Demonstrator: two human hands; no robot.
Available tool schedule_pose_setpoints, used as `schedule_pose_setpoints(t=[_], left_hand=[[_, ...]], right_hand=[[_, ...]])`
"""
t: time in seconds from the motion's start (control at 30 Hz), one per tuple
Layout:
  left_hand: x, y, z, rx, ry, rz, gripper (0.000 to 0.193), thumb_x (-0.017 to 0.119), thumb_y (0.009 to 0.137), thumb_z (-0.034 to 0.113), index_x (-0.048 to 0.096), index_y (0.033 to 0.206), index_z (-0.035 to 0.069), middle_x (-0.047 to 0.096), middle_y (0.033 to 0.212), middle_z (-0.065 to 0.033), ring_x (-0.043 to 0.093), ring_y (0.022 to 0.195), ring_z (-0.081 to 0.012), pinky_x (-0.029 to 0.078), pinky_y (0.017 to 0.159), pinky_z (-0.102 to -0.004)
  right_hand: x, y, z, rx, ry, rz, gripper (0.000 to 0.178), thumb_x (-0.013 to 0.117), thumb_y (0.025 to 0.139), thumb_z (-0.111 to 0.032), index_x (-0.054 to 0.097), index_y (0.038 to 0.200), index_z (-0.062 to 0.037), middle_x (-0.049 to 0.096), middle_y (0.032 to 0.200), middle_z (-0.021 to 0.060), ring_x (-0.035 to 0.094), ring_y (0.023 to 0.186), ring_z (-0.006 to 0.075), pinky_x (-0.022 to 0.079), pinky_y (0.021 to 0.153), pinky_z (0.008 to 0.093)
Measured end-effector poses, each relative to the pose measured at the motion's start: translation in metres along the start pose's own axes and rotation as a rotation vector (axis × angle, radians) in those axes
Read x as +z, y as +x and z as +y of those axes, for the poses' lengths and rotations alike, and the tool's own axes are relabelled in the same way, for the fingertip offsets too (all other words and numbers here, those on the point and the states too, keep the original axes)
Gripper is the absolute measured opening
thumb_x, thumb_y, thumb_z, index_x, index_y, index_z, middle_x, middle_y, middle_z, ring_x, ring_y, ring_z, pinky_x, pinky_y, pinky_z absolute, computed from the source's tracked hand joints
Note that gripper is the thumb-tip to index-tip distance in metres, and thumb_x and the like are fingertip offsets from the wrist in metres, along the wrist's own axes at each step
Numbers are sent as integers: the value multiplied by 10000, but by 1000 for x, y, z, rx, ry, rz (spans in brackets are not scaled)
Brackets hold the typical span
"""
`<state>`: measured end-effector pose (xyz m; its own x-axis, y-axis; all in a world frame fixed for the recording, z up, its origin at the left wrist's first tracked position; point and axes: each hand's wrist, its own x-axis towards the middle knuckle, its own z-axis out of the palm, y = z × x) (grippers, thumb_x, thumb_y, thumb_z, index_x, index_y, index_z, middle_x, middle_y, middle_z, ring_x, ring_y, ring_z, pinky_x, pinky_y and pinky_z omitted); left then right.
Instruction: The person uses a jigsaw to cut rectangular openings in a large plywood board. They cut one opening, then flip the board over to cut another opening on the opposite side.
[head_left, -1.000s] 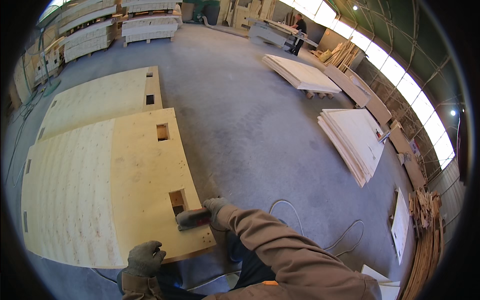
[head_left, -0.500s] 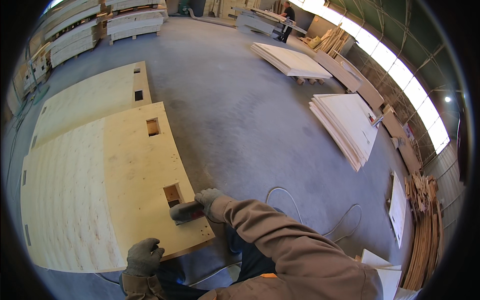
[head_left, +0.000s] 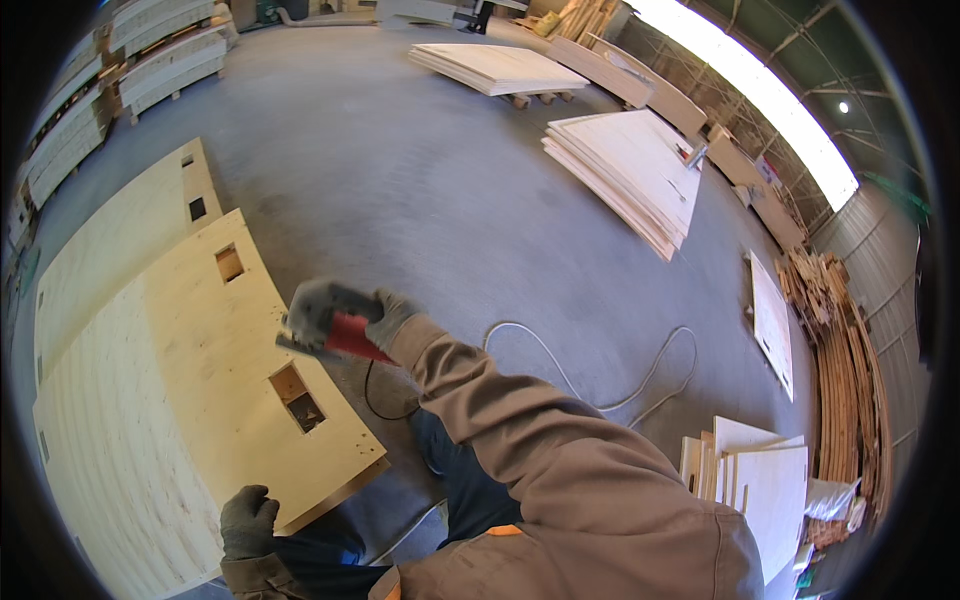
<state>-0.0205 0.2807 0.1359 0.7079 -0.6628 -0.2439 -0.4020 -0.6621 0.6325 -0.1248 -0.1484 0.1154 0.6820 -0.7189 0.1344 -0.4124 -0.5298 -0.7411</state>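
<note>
In my right hand (head_left: 393, 318), gloved in grey, is a red and dark grey power tool that looks like a jigsaw (head_left: 352, 334). It hangs in the air, tilted, above the right edge of a plywood panel (head_left: 215, 330), with a dark cord curving below it. Just under the tool lies a rectangular cut-out (head_left: 297, 398) in the panel. My left hand (head_left: 249, 522), also gloved, is at the panel's near edge by my knee, fingers loosely bent, thumb apart and nothing seen in it. Whether it rests on the panel or my leg is unclear.
A second panel with cut-outs (head_left: 120, 240) lies beyond the first. Stacked sheets (head_left: 630, 165) lie to the right, with another pile (head_left: 500, 66) farther off. A pale cable (head_left: 560, 365) loops over the floor. Long timber strips (head_left: 838, 390) and upright boards (head_left: 765, 490) stand at far right.
My right hand has lifted the jigsaw off the panel and away from me, uncovering the near cut-out. The view has turned to the right. My left hand stays near the panel's edge.
</note>
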Motion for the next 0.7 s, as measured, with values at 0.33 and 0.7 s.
schedule_pose_setpoints(t=[0.33, 0.7], left_hand=[[21, 13, -24, 11, 111, -62, 333, 742, 792, 182, 698, 1063, -6, 738, 888, -183, 726, 814, -303, 573, 764, -394], [25, 22, -40, -151, 291, -158, 345, 756, 786, 185, 698, 1075, 6, 738, 886, -166, 717, 807, -278, 568, 756, -389]], right_hand=[[-131, 31, 238, 615, 247, 164, 444, 653, 773, -71, 593, 1212, -85, 694, 1016, 103, 682, 914, 247, 567, 830, 366], [-111, -206, 399, 1285, 428, 260, 374, 647, 798, -98, 597, 1166, -62, 681, 983, 135, 681, 881, 287, 577, 805, 411]])
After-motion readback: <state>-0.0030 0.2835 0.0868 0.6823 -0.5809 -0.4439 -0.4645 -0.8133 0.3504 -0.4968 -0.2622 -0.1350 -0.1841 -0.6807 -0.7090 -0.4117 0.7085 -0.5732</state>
